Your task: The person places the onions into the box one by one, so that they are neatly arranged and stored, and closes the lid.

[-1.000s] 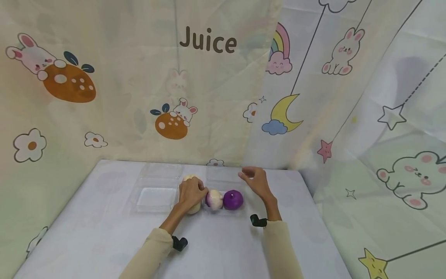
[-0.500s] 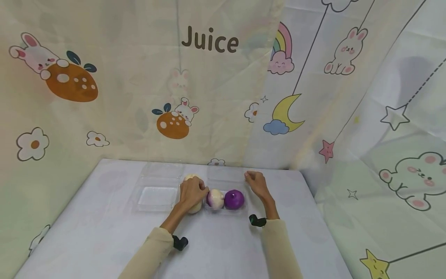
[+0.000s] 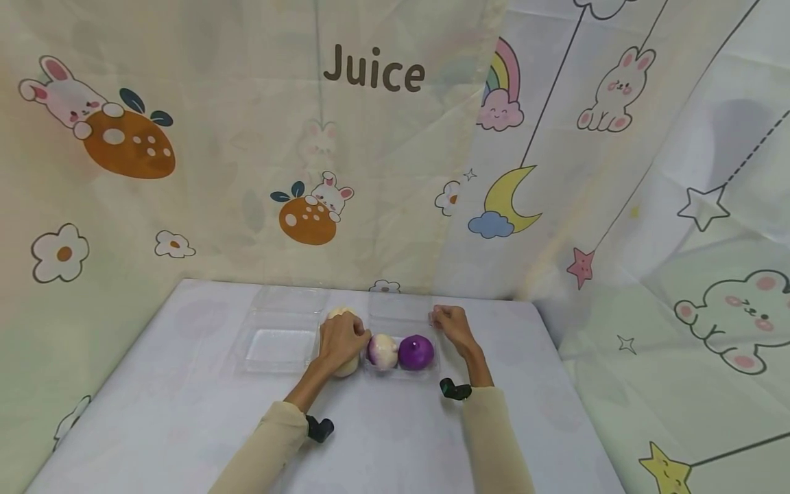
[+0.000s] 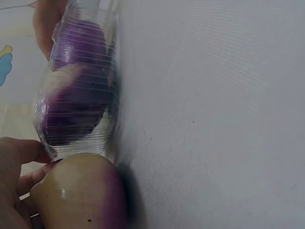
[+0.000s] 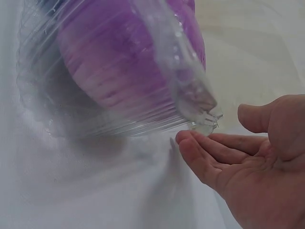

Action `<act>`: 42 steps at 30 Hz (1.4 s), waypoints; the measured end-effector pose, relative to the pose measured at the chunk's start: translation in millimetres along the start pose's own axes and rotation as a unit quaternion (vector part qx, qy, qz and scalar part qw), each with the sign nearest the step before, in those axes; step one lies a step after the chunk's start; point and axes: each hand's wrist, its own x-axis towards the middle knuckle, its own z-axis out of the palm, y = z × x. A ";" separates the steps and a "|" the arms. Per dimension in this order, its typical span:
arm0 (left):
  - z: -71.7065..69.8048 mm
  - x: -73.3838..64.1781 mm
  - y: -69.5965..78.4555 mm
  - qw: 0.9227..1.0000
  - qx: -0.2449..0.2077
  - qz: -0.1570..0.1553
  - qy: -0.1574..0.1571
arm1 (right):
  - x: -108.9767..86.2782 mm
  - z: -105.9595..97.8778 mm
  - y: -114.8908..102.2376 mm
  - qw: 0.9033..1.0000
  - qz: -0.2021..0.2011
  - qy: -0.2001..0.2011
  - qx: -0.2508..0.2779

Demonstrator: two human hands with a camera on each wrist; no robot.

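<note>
A clear plastic clamshell box (image 3: 401, 376) stands mid-table with its lid raised at the back. Two turnips sit inside, a white-and-purple one (image 3: 382, 352) and a purple one (image 3: 416, 352). My left hand (image 3: 339, 339) pinches the box's left corner between thumb and finger, as the left wrist view shows. Beneath and around that hand lie loose pale turnips, one in front (image 4: 81, 191) and one behind (image 3: 341, 312), partly hidden. At the box's right edge is my right hand (image 3: 453, 326); its fingertips touch or nearly touch the corner, thumb apart, in the right wrist view.
Another clear clamshell box (image 3: 280, 350), lid open, stands left of the turnips and holds nothing visible. White cloth covers the table (image 3: 395, 439). Printed curtains (image 3: 382, 151) hang behind and to the right.
My right hand has moved slightly down and inward to the box's right edge, its fingers closer together. The left hand has stayed in place. The head view has shifted slightly.
</note>
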 end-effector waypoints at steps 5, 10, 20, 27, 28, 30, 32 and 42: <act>-0.7 -2.9 1.9 1.000 -0.002 0.014 0.018 | 4.5 -0.6 7.9 0.999 -0.001 0.010 0.043; -19.5 -6.4 24.8 1.000 -0.003 0.008 0.016 | 8.6 -2.5 9.8 0.996 -0.006 0.012 0.084; -38.5 -7.9 48.6 0.999 0.025 -0.037 -0.025 | 8.7 -5.4 3.4 0.991 -0.004 0.020 0.129; -38.9 -6.9 47.3 0.998 0.026 -0.040 -0.031 | 8.2 -8.6 0.0 0.991 -0.029 0.016 0.130; -39.1 -6.7 47.4 0.998 0.024 -0.040 -0.032 | 7.8 -9.4 -0.2 0.990 -0.035 0.016 0.132; -39.2 -6.1 47.1 0.999 0.023 -0.036 -0.029 | 6.8 -10.8 -0.9 0.990 -0.049 0.012 0.135; -38.9 -5.6 46.3 0.999 0.024 -0.035 -0.029 | 6.2 -11.9 -1.2 0.989 -0.059 0.008 0.133; -38.1 -6.3 44.3 0.998 0.023 -0.038 -0.036 | 1.4 -18.3 -2.8 0.986 -0.087 0.006 0.143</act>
